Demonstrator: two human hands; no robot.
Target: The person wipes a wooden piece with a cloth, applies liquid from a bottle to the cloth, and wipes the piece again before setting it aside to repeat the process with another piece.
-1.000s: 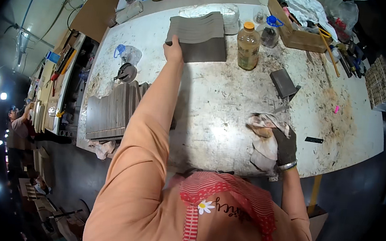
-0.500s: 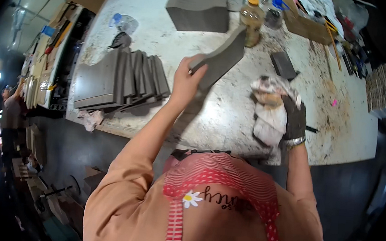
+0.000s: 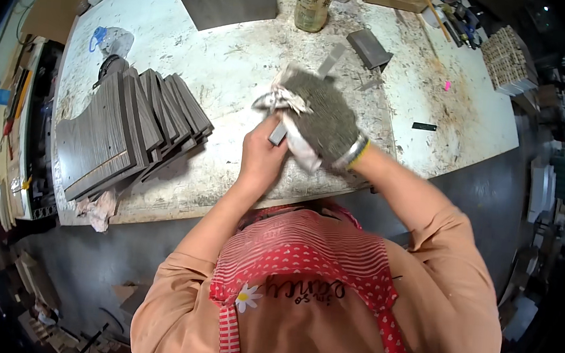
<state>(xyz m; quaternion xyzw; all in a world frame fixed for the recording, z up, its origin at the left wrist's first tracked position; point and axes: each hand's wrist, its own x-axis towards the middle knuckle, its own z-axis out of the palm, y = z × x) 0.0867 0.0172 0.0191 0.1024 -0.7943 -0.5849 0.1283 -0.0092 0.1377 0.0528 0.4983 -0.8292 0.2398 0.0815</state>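
While the left hand [image 3: 262, 153] grips a grey panel's [image 3: 277, 134] end, the right hand [image 3: 326, 115] clutches cloth [image 3: 301, 147] farther along.

The person wore a loose peach-orange cloth shirt [image 3: 446, 298], its wide sleeves [image 3: 176, 278] creased and ending near the elbows. Over it went a red-and-white fabric apron [image 3: 305, 229], finely striped across the front and edged by a red band with small white hearts [image 3: 305, 264]. One strap [image 3: 229, 347] was striped red and white, the other [image 3: 394, 341] red with white hearts. Dark lettering [image 3: 306, 289] and a white daisy with a yellow centre [image 3: 247, 298] marked the chest. A dark grey-green fabric glove [image 3: 328, 116] covered the right hand [image 3: 318, 109], with a yellow-and-pale cuff [image 3: 353, 154].
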